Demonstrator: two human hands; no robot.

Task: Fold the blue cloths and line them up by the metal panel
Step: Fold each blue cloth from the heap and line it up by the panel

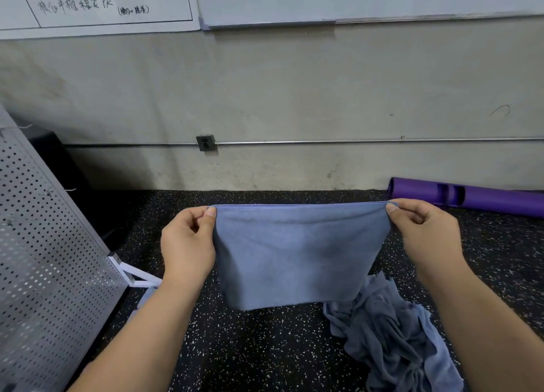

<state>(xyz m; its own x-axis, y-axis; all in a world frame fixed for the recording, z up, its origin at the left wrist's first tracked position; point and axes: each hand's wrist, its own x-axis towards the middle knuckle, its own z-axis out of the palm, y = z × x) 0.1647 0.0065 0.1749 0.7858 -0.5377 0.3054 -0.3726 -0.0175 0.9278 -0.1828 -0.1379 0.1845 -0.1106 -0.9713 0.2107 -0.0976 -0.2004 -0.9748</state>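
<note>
A blue cloth (297,253) hangs in the air in front of me, stretched flat by its top edge. My left hand (188,241) pinches its top left corner and my right hand (424,232) pinches its top right corner. The cloth's lower edge hangs just above the speckled black floor (265,347). A crumpled heap of more blue cloths (394,332) lies on the floor at the lower right, partly behind my right forearm. The perforated metal panel (44,259) leans at the left.
A white bracket (132,274) props the panel's foot near my left wrist. A purple rolled mat (471,197) lies along the wall at the right. A grey wall with a socket box (206,142) and conduit stands ahead.
</note>
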